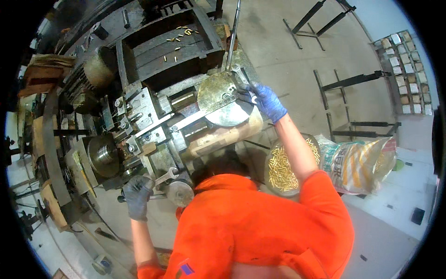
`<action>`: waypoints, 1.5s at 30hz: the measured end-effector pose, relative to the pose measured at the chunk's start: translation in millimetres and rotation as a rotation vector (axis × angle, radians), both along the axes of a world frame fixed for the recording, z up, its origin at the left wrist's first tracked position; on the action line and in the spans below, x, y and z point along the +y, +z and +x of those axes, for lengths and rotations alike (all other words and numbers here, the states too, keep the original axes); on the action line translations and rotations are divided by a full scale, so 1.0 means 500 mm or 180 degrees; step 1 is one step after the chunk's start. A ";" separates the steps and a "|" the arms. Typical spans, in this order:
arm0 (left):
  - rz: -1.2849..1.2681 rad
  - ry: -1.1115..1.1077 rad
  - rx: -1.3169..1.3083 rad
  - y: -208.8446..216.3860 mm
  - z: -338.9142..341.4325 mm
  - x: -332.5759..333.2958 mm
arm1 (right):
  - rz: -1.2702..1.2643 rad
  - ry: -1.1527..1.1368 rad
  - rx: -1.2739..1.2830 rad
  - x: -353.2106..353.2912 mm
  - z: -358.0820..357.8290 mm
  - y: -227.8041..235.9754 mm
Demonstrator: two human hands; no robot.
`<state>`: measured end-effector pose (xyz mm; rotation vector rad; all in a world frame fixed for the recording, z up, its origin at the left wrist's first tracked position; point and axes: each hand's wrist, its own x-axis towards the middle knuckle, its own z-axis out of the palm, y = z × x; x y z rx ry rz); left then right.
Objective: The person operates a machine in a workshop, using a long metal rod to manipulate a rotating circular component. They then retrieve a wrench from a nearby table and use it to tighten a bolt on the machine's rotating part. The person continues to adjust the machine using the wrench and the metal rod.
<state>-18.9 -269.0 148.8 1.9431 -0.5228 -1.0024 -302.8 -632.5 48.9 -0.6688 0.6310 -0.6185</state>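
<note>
My left hand (138,191), in a grey glove, is closed on the bar of a crank handle (159,196) beside a small round handwheel (180,193). An open-ended wrench (166,176) lies just right of its fingers; whether they touch is unclear. My right hand (268,103), in a blue glove with dark fingertips, is closed around another wrench (253,98) at the right edge of a large metal disc (223,100). Its fingers partly hide this wrench. A flat link arm (189,120) runs from the disc toward the slide block (143,109).
A dark metal tray (153,63) with several small brass pieces (187,31) sits behind. A tall lever (233,35) rises beyond the disc. A tub of brass pieces (284,172) and a woven sack (355,162) stand right. Black metal stands (351,82) are on the floor.
</note>
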 end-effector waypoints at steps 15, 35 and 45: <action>-0.0077 -0.0121 -0.0013 -0.009 0.014 -0.021 | -0.0306 0.0368 0.1183 -0.030 0.037 0.057; -0.0129 -0.0365 0.0075 -0.011 -0.002 -0.058 | -0.1101 0.0727 0.1890 -0.059 0.029 0.006; -0.0012 -0.0289 -0.0001 -0.027 0.004 -0.046 | -0.1129 0.0659 0.1777 -0.043 0.046 0.049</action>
